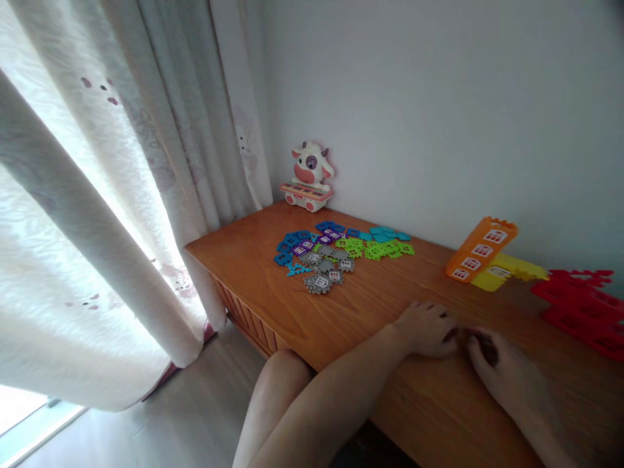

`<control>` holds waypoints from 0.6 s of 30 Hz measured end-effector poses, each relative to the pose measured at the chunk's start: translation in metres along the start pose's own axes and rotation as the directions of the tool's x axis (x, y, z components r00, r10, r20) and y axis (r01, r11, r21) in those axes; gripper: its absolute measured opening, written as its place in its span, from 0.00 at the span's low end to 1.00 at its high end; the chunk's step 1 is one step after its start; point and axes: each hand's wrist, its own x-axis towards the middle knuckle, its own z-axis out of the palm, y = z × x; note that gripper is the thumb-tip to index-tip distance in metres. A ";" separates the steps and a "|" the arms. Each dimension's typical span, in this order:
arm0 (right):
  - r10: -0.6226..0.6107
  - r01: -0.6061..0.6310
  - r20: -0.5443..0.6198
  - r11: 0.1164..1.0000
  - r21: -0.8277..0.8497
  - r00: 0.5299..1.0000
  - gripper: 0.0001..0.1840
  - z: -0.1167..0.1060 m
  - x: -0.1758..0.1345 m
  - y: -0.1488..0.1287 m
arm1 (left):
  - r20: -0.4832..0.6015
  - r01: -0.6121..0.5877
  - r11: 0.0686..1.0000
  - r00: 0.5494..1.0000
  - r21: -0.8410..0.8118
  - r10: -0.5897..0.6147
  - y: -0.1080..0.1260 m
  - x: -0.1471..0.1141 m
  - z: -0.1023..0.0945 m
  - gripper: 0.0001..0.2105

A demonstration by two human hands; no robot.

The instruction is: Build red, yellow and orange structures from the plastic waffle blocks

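Note:
My left hand (429, 330) rests palm down on the wooden table (253, 292), its fingers loosely bent and spread a little. Just right of it lies my right hand (509, 370), with thumb and forefinger curved and a gap between them. The fingertips of both hands come close together; whether they touch is unclear. No object shows in either hand. Beyond them stands an orange building panel (476, 253) with white window inserts, tilted up, joined or set against yellow pieces (494, 273). Red interlocking pieces (580, 305) lie to the right of my hands.
Grey pieces (324, 266), dark blue pieces (292, 244), purple pieces (326, 237), green pieces (385, 249) and light blue pieces (385, 233) lie in a group farther back. A cow-shaped toy piano (309, 179) stands in the corner. Curtains (146, 162) hang at left; a wall rises behind.

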 end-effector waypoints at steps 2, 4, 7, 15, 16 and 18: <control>0.002 -0.002 0.019 1.000 0.004 1.000 0.20 -0.002 0.001 -0.002 | -0.018 0.004 1.000 1.000 -0.001 -0.004 0.001 0.000 0.000 0.18; 0.005 -0.005 0.032 1.000 0.009 0.999 0.20 -0.004 0.002 -0.005 | -0.022 0.002 1.000 1.000 0.012 -0.002 0.002 -0.001 -0.002 0.18; -0.006 0.004 0.029 0.998 0.059 1.000 0.20 -0.005 0.002 -0.008 | 0.011 -0.011 0.999 1.000 0.044 0.010 0.003 -0.004 -0.006 0.19; -0.156 0.150 0.034 0.980 0.129 0.987 0.18 0.000 -0.007 -0.010 | 0.096 0.068 0.987 0.992 0.149 -0.082 0.003 -0.023 -0.033 0.20; -0.170 0.164 0.038 0.978 0.132 0.985 0.18 0.000 -0.009 -0.011 | 0.120 0.103 0.982 0.985 0.157 -0.123 0.001 -0.029 -0.041 0.20; -0.187 0.180 0.044 0.974 0.136 0.981 0.17 -0.001 -0.012 -0.012 | 0.086 0.236 0.953 0.963 0.193 -0.256 -0.004 -0.041 -0.060 0.19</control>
